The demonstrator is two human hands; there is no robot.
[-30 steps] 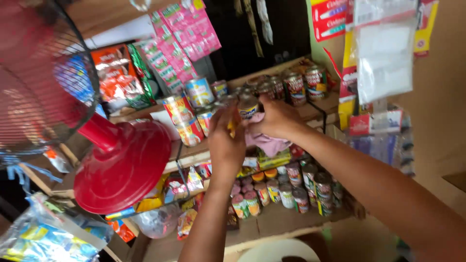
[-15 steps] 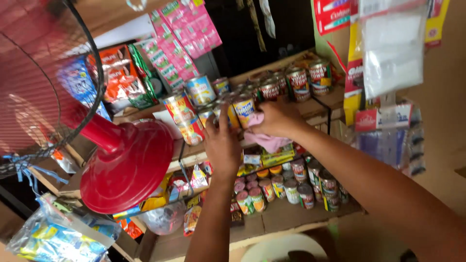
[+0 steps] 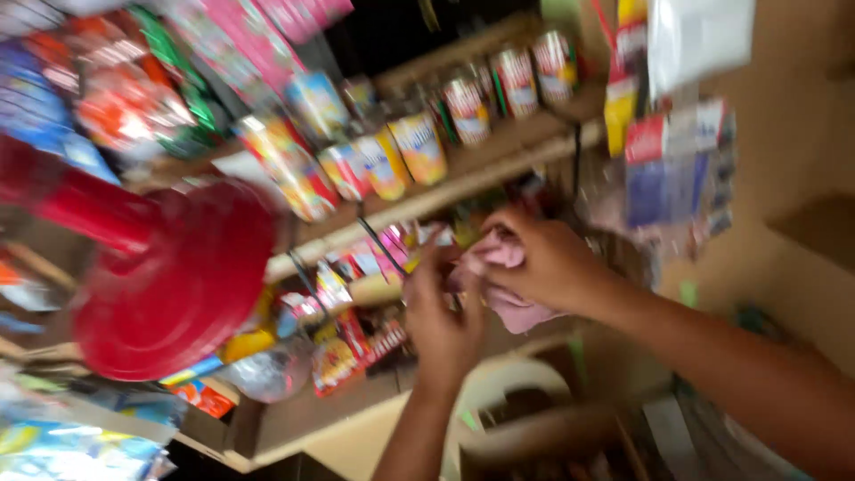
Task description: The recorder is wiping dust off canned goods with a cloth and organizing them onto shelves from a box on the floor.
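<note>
Your right hand (image 3: 548, 263) is bunched around the pink cloth (image 3: 508, 281) below the can shelf (image 3: 463, 191); left hand (image 3: 441, 312) pinches its edge. Looks soft, light, floppy, so gather folds, not corners.

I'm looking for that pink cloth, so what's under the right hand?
Under the right hand a crumpled pink cloth pokes out, hanging below the palm. The left hand touches its edge. Whatever else the cloth wraps is covered and blurred.
</note>
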